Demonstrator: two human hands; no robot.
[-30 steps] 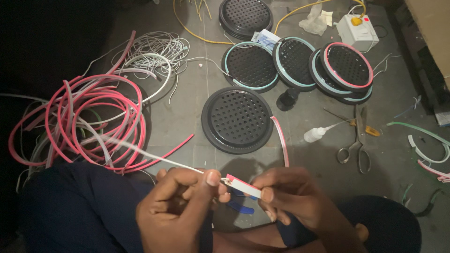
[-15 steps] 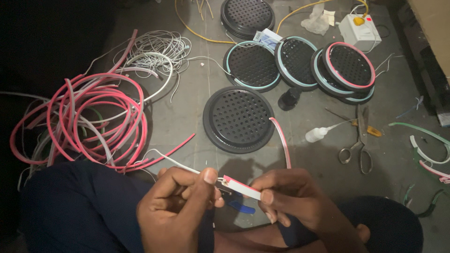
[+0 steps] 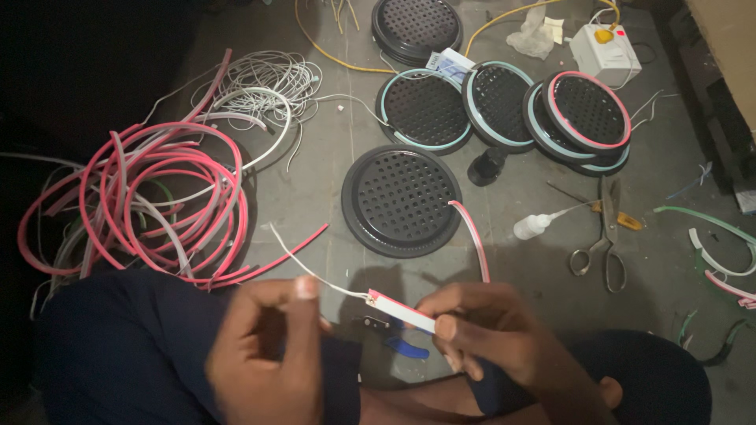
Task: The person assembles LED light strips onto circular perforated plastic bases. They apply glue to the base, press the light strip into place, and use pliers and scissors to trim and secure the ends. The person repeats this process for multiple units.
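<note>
Your right hand (image 3: pixel 492 334) is pinched shut on a short length of white-and-pink strip (image 3: pixel 405 312), thumb on top near its end, so that the strip's free end points toward your left hand. From that free end a thin white wire (image 3: pixel 303 266) runs out and passes just behind the thumb of your left hand (image 3: pixel 272 350). The left hand's fingers are curled together close to the wire, but the blur keeps you from telling whether they really grip it.

Beyond your right hand the strip curves away across the floor (image 3: pixel 331 197) to the rim of a black perforated round cover (image 3: pixel 402 201) lying flat just ahead of both hands. Under the strip, between your hands, a small blue object (image 3: pixel 405 349) lies on the floor.

Ahead and to the side of your left hand sits a loose tangle of pink strips (image 3: pixel 150 205), with a bundle of thin white wires (image 3: pixel 264 86) further out. Out past your right hand lie a small white squeeze bottle (image 3: pixel 533 227) and a pair of scissors (image 3: pixel 602 240), side by side. Further ahead, several more round covers (image 3: pixel 504 106) overlap one another, some ringed in pale green and one in pink. A white box (image 3: pixel 606 51) sits beyond them.
</note>
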